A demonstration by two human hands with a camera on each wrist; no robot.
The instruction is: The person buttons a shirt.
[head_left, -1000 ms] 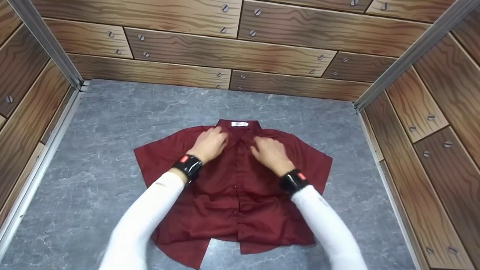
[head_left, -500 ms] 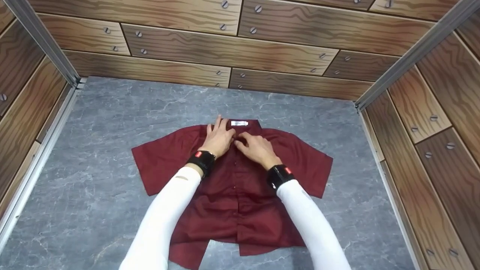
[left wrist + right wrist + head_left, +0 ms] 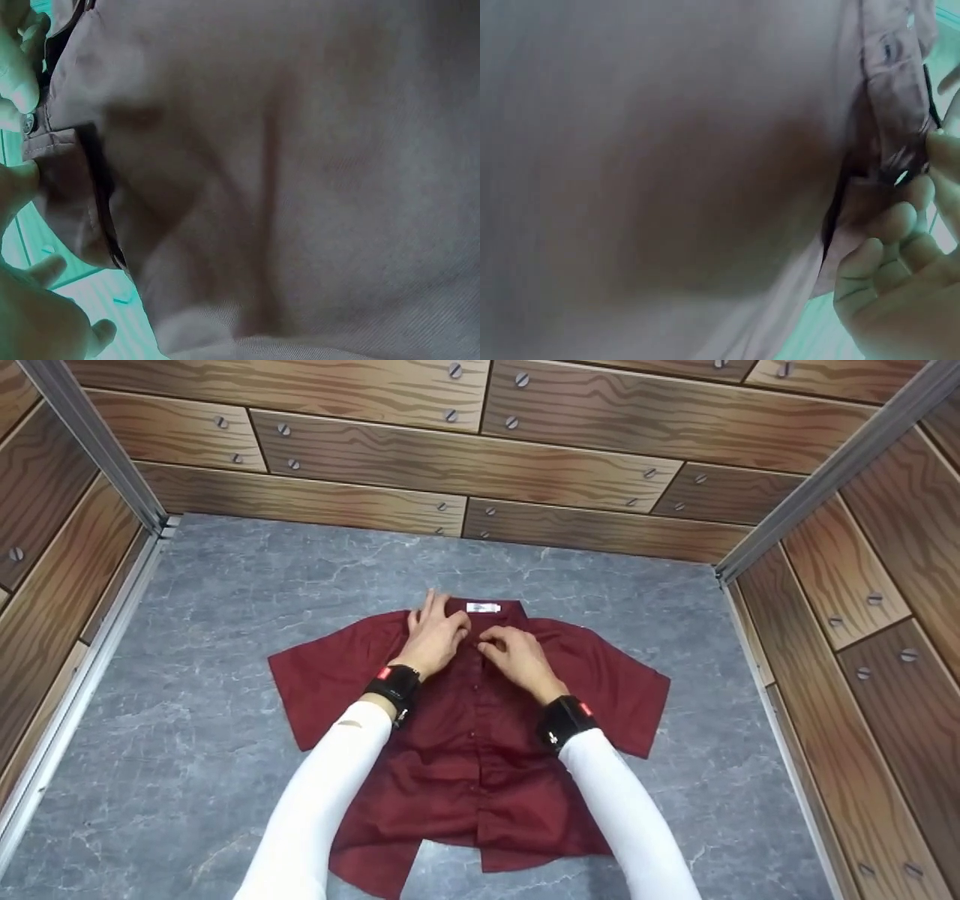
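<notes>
A dark red short-sleeved button shirt [image 3: 442,727] lies front up, its collar pointing away from me and a white label [image 3: 483,607] inside the neck. My left hand [image 3: 433,641] pinches the left side of the collar between thumb and index finger, the other fingers spread. Close by, my right hand [image 3: 519,658] pinches the front edge just under the collar, its fingers curled. The left wrist view has a small button [image 3: 29,124] by the right fingertips. In the right wrist view, buttonholes run along the placket [image 3: 896,97]; the fingers partly hide its top end.
The shirt lies on a grey marbled surface [image 3: 210,675]. Wood-patterned panels stand behind it [image 3: 375,457] and on both sides, with metal rails [image 3: 825,472] at the corners. Soft folds cross the lower half of the shirt.
Both hands have come in from over the chest to the collar and taken hold of it. Since half a second ago they have drawn slightly apart. The shirt lies nearly where it was.
</notes>
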